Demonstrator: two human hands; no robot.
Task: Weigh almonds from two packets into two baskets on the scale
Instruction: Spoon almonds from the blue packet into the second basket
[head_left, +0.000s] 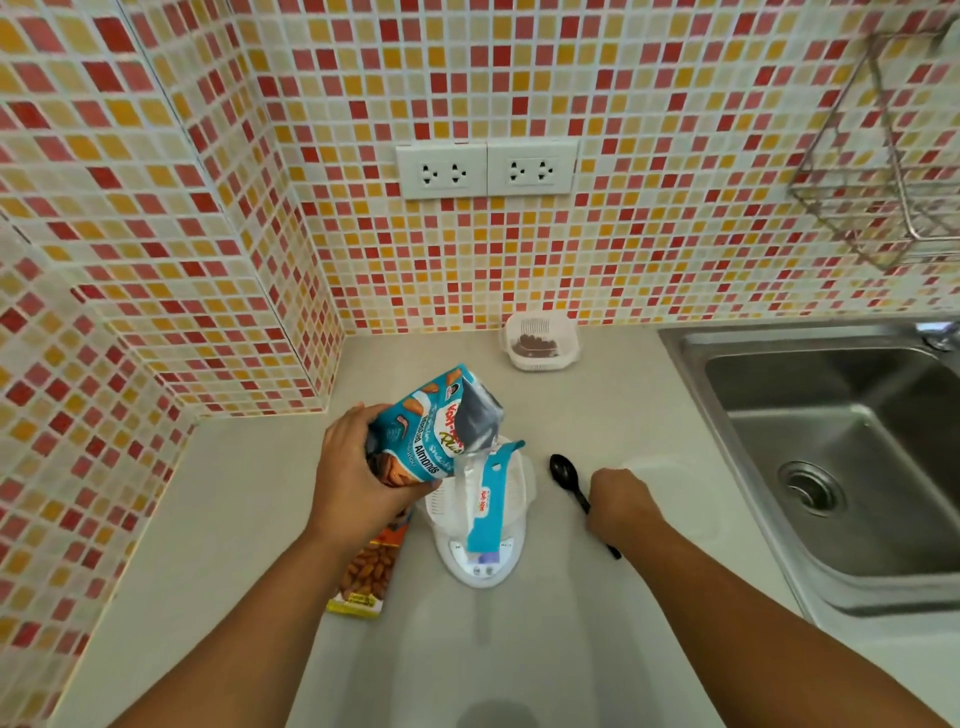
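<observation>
My left hand (358, 470) grips a blue almond packet (431, 426), torn open at the top, its torn strip hanging down over a white basket (519, 486). That basket sits on the white scale (480, 566). My right hand (621, 506) holds the handle of a black spoon (563, 473) lying on the counter right of the scale. A second white basket (540, 340) with almonds in it stands by the back wall. An orange almond packet (366, 577) lies on the counter under my left forearm.
A steel sink (841, 457) fills the right side. The tiled wall wraps round the left and back, with two sockets (485, 169) and a wire rack (893, 156) high on the right. The grey counter (234, 545) stretches left and toward me.
</observation>
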